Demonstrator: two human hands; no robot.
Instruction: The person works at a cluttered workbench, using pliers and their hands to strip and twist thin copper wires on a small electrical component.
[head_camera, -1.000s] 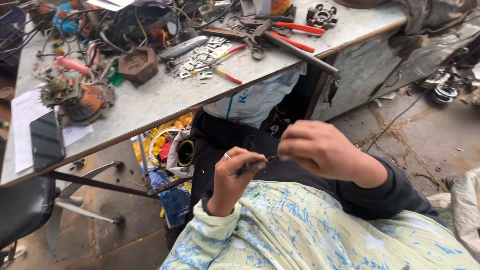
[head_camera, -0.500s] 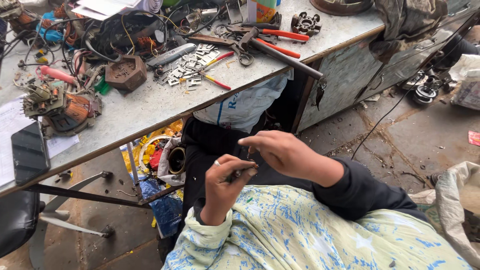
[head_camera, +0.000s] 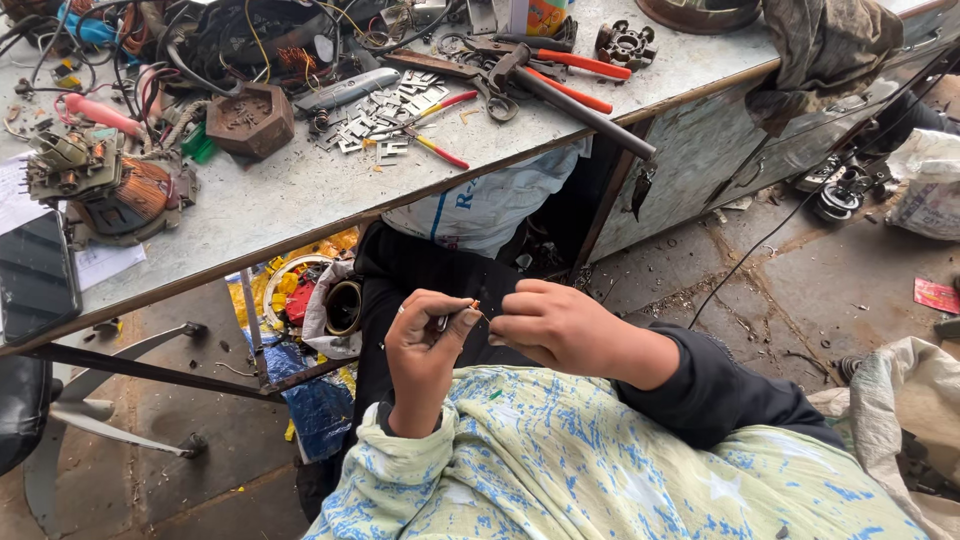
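My left hand (head_camera: 425, 345) is raised over my lap, fingers closed on a thin wire (head_camera: 474, 306) whose orange tip shows above the thumb. My right hand (head_camera: 555, 325) meets it from the right, fingertips pinched at the same wire end. Both hands hover above my dark trousers and a pale blue-and-yellow patterned cloth (head_camera: 600, 470), just in front of the grey workbench (head_camera: 300, 200). What else the left fist encloses is hidden.
On the workbench lie red-handled pliers (head_camera: 560, 70), small metal plates (head_camera: 390, 110), a brown hexagonal block (head_camera: 250, 120), a copper-wound motor part (head_camera: 110, 185) and tangled cables. A dark phone (head_camera: 35, 275) sits at its left edge. A white sack (head_camera: 480, 205) hangs underneath.
The view has shifted slightly so the bench sits further right. My hands stay together on the wire, with the left hand turned a little and the orange tip now showing.
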